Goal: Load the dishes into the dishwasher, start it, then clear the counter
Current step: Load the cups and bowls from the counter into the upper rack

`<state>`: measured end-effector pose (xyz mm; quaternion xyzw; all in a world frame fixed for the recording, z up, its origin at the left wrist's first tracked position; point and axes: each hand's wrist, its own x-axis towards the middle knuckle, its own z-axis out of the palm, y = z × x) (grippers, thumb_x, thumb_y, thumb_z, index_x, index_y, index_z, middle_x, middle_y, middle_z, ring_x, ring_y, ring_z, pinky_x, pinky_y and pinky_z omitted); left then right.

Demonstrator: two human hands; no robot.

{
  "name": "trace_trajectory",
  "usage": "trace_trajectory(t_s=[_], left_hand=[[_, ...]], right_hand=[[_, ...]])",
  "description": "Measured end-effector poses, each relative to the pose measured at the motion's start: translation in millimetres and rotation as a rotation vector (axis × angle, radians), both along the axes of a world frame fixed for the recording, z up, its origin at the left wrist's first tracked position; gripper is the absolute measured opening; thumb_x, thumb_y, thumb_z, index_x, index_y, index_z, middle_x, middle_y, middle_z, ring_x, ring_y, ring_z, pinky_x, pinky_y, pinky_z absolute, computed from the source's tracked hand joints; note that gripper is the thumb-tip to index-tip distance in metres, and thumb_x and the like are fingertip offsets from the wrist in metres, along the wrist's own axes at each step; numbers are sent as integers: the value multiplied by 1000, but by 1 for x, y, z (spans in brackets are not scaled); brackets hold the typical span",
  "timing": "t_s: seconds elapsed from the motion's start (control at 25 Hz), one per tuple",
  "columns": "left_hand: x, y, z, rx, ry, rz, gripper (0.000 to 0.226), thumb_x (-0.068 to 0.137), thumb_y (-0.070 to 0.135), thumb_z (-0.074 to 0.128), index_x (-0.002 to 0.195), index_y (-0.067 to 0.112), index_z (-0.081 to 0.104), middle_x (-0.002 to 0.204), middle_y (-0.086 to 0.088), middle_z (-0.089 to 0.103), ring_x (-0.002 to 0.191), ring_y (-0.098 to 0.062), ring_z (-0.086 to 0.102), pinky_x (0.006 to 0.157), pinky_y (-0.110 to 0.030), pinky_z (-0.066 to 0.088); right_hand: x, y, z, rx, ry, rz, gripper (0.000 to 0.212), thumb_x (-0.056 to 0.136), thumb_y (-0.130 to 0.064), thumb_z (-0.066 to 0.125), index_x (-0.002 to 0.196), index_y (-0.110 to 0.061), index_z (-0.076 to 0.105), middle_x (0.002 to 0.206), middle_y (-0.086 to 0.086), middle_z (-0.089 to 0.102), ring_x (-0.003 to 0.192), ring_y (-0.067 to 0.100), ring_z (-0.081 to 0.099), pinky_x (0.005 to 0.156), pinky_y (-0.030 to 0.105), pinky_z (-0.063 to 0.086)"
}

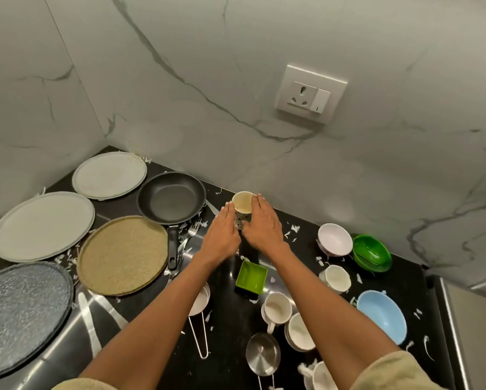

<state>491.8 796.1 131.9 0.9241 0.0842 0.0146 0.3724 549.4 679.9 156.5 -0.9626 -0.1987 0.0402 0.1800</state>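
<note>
Patterned cup (242, 209) is flanked upright on the black counter (224, 333): left hand (222, 235) and right hand (261, 226) pressed flat-fingered against its sides, fingers uncurled.

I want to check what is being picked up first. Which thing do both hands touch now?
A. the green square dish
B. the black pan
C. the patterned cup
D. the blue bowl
C: the left hand and the right hand lie flat against either side of the cup, which stands upright on the counter beside the pan.
</note>
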Motion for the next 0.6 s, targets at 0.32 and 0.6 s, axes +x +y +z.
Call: trace_trajectory(t_s=[0.32,0.6], left_hand=[[17,7,-8,-130,15,41,68,94,1,42,157,9,20,158,-17,34,142,-31,39,116,-44,35],[8,7,-17,-188,-30,43,72,87,-10,44,155,11,29,156,-17,38,139,-29,44,114,-38,38]], right_hand=[[30,22,-9,74,116,-75,93,87,-36,71,155,-2,18,159,15,28,145,32,29,116,42,30],[33,20,-16,202,146,-143,92,85,-38,74,154,-3,23,151,15,37,140,32,33,113,43,34]])
